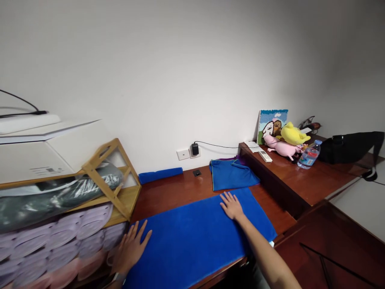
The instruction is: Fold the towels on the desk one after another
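A blue towel (189, 237) lies spread out on the brown wooden desk (168, 196), its near edge close to the front of the desktop. My left hand (130, 247) is open at the towel's left edge, fingers apart. Flat on the towel's upper right part rests my right hand (231, 205), open with fingers spread. Behind it lies a loosely folded blue cloth (231, 174) with a light trim. A rolled or folded blue towel (161, 175) sits against the wall at the back left.
A wooden shelf (102, 176) with a white box (45, 156) and lilac containers (60, 237) stands at left. On the raised right surface are a water bottle (309, 155), plush toys (282, 146), a remote (265, 156) and a black bag (349, 146). A charger (195, 149) is plugged into the wall.
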Demonstrator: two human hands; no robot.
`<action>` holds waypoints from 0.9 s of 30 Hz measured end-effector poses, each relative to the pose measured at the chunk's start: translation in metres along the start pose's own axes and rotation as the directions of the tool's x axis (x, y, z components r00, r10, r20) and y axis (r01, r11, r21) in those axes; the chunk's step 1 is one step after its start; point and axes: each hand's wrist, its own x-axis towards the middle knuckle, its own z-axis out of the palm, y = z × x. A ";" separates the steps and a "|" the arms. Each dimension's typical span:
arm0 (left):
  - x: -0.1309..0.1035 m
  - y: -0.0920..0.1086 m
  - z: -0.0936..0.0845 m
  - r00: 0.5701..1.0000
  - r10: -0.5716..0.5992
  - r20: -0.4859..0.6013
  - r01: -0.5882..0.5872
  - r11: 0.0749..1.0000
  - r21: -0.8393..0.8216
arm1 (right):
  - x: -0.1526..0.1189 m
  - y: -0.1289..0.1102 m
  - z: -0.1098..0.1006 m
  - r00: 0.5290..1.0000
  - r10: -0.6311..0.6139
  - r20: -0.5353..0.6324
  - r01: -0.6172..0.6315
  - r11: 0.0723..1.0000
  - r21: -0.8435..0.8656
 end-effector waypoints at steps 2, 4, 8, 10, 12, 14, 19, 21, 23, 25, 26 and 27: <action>0.001 0.000 -0.001 1.000 -0.006 -0.001 0.006 1.000 -0.013 | -0.002 0.038 -0.009 0.990 0.143 0.001 -0.142 0.988 -0.053; 0.002 0.004 -0.003 1.000 -0.031 -0.001 0.031 0.999 -0.026 | -0.006 0.070 -0.016 0.966 0.258 -0.001 -0.257 0.962 -0.093; 0.001 0.013 -0.008 0.997 -0.075 0.009 0.076 0.997 -0.029 | -0.014 0.103 -0.018 0.938 0.347 -0.004 -0.344 0.931 -0.121; 0.000 0.014 -0.011 0.995 -0.090 0.032 0.091 0.996 -0.020 | -0.017 0.106 -0.017 0.936 0.352 -0.004 -0.350 0.929 -0.121; -0.001 0.012 -0.013 0.994 -0.095 0.053 0.096 0.995 -0.012 | -0.019 0.105 -0.017 0.932 0.362 -0.009 -0.361 0.925 -0.118; -0.001 0.010 -0.017 0.995 -0.083 0.052 0.083 0.997 -0.005 | -0.021 0.098 -0.019 0.924 0.383 -0.010 -0.381 0.916 -0.123; 0.012 0.043 -0.033 0.999 0.040 -0.027 -0.041 0.999 -0.021 | -0.016 0.037 -0.022 0.960 0.244 -0.136 -0.261 0.958 -0.121; 0.019 0.079 -0.040 0.989 0.142 -0.044 -0.145 0.987 -0.066 | -0.008 -0.008 -0.014 0.988 0.052 -0.145 -0.064 0.995 -0.082; 0.024 0.120 -0.045 0.975 0.220 -0.038 -0.223 0.968 -0.118 | 0.001 -0.054 -0.002 0.988 -0.125 -0.094 0.124 0.992 -0.018; 0.025 0.154 -0.044 0.965 0.261 0.002 -0.258 0.954 -0.151 | 0.009 -0.089 0.012 0.977 -0.210 -0.032 0.212 0.976 0.045; 0.024 0.165 -0.042 0.963 0.268 0.025 -0.261 0.952 -0.159 | 0.011 -0.100 0.018 0.976 -0.218 -0.009 0.219 0.974 0.066; 0.023 0.170 -0.039 0.964 0.264 0.042 -0.254 0.954 -0.161 | 0.013 -0.105 0.023 0.978 -0.209 0.005 0.208 0.975 0.077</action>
